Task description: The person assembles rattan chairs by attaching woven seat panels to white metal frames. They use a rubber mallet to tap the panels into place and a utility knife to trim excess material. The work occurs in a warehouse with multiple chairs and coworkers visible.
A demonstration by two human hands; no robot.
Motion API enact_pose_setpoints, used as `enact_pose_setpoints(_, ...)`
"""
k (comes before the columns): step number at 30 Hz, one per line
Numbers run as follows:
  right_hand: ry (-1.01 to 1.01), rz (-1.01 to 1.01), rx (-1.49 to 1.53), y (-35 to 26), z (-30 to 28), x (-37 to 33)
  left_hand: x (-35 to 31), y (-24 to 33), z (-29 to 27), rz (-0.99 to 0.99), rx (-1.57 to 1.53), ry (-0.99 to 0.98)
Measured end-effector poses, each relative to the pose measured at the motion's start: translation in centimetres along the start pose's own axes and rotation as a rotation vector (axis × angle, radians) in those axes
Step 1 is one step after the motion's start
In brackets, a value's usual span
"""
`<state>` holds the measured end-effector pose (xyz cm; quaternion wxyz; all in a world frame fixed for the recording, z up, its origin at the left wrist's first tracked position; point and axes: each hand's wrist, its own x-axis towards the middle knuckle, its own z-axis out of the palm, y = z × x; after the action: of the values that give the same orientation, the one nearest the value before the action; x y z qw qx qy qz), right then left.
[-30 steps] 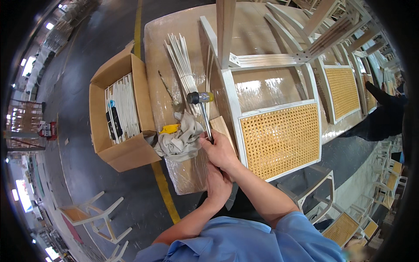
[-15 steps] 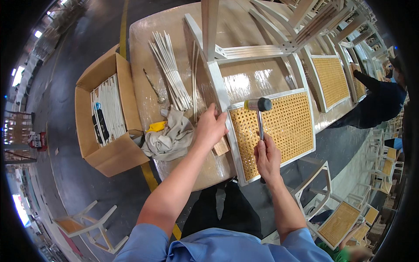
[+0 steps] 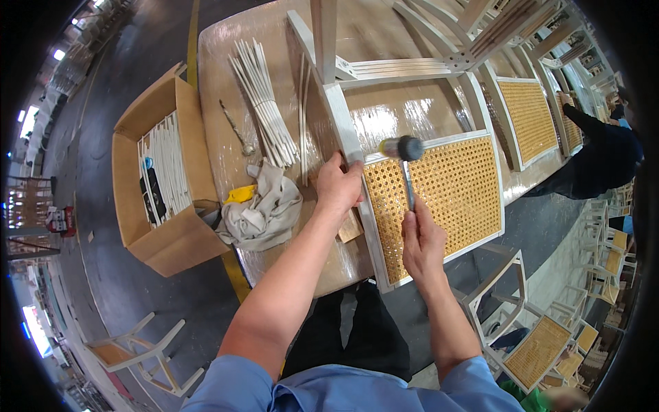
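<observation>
In my right hand (image 3: 423, 240) is a mallet (image 3: 409, 184) with a black and yellow head, fingers wrapped round its metal handle. The head hovers over the upper left part of a woven cane panel (image 3: 436, 199), slightly blurred. That panel sits in a whitish wooden chair frame (image 3: 374, 233) lying on the table. My left hand (image 3: 340, 182) is closed on the frame's left rail, beside the panel's upper left corner; some of its fingertips are hidden. Below that hand, a small wooden block (image 3: 350, 228) lies against the rail.
A bundle of white rods (image 3: 264, 103), loose rods (image 3: 303, 123) and a grey cloth (image 3: 264, 209) lie on the plastic-covered table (image 3: 220, 41). An open cardboard box (image 3: 168, 244) of rods stands left. Other chairs (image 3: 532, 123) and a dark-clothed person (image 3: 597, 158) are at right.
The mallet head has risen slightly relative to the panel. My left hand keeps its place on the rail, and the whole view has shifted a little.
</observation>
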<state>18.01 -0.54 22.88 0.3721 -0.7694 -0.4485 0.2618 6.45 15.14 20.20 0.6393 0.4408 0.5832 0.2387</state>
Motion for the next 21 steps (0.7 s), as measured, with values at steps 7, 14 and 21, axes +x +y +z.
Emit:
enact_pose_setpoints(7, -0.113, 0.046, -0.182, 0.1, -0.9, 1.5, -0.1, 0.4, 0.3, -0.036, 0.011, -0.022)
enact_pose_setpoints(14, 0.025, -0.061, -0.172, 1.9, -0.3, 0.7, -0.4, 0.5, 1.1, -0.008, -0.027, -0.025)
enact_pose_setpoints(21, 0.290, -0.240, 0.031, 0.4, -0.1, 0.0, -0.3, 0.0, 0.7, 0.005, -0.057, -0.025)
